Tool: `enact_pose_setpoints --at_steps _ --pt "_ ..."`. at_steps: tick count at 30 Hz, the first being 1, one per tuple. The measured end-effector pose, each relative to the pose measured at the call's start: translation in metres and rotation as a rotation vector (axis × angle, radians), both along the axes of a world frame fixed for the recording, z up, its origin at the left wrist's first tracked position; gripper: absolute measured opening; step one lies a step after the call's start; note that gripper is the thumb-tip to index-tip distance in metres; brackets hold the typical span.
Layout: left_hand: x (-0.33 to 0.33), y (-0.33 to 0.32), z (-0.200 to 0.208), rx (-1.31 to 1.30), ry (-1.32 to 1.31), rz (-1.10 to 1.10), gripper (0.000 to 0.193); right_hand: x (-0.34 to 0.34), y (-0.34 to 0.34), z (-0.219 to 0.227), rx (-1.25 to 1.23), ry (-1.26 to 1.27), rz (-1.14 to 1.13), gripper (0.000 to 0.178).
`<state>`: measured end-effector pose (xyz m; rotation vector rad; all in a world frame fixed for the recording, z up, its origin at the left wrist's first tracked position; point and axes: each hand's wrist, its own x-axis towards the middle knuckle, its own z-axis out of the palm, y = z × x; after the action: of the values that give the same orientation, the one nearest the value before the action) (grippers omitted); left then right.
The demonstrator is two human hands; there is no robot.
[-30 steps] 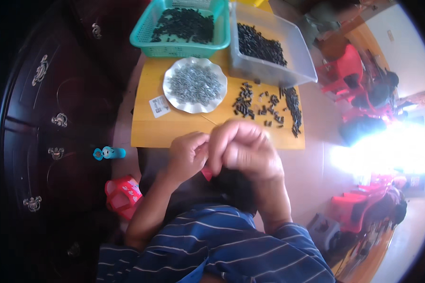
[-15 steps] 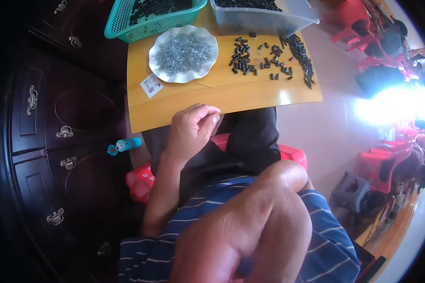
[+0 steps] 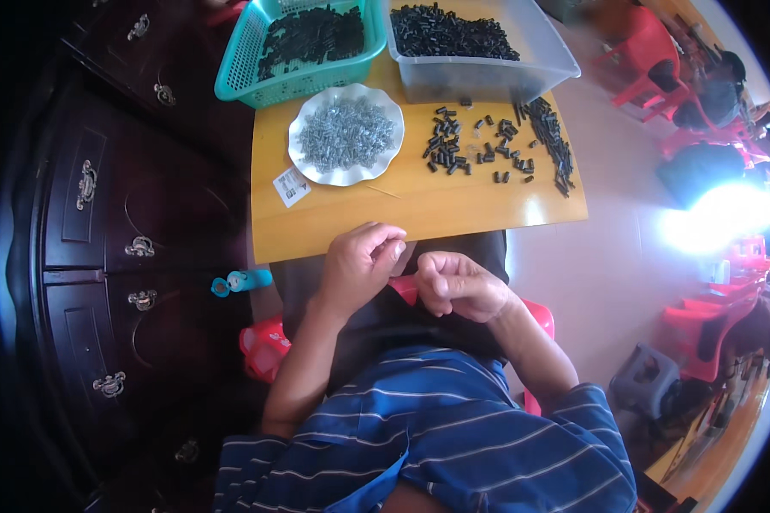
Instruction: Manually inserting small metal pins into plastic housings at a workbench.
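Note:
My left hand point(image 3: 361, 272) is over my lap at the table's near edge, fingers curled and thumb pressed toward the index finger. Just to its right, my right hand point(image 3: 464, 288) is closed too, its thumb across bent fingers. Whatever either hand may hold is too small or hidden to make out. Beyond them on the yellow table point(image 3: 453, 209) stands a white wavy-rimmed plate point(image 3: 391, 160) heaped with small clear pieces. Short black cylindrical pieces point(image 3: 444, 152) lie scattered right of the plate, beside a pile of thin black rods point(image 3: 553, 145).
A green basket point(image 3: 295, 88) and a translucent tub point(image 3: 488, 81), both containing black pieces, stand at the far side. A white printed card point(image 3: 292, 186) and a thin stick point(image 3: 383, 192) lie near the plate. Dark cabinets point(image 3: 103, 222) line the left, near a blue bottle point(image 3: 248, 280).
My right arm, raised close to the camera before, has come down, and its hand is now beside my left. The left hand keeps its curled pose. The view has tilted up slightly.

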<state>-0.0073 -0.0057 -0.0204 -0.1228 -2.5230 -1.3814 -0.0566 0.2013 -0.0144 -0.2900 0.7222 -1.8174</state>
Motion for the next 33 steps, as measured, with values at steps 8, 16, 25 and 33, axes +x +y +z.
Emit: enact_pose_setpoints --at_steps 8,16,25,33 --pt "-0.053 0.036 0.002 -0.033 -0.009 0.066 0.015 -0.007 0.011 -0.014 0.127 -0.052 -0.265 0.018" --pt "-0.108 0.063 -0.011 -0.321 0.026 0.128 0.015 0.004 0.011 -0.018 0.132 0.080 -0.287 0.022" --pt "-0.124 0.069 -0.013 -0.530 0.104 0.142 0.008 -0.010 0.019 -0.018 0.085 -0.182 -0.609 0.018" --pt "-0.097 0.071 0.024 -0.377 0.088 0.040 0.006 -0.017 0.025 -0.020 0.120 -0.289 -0.813 0.014"
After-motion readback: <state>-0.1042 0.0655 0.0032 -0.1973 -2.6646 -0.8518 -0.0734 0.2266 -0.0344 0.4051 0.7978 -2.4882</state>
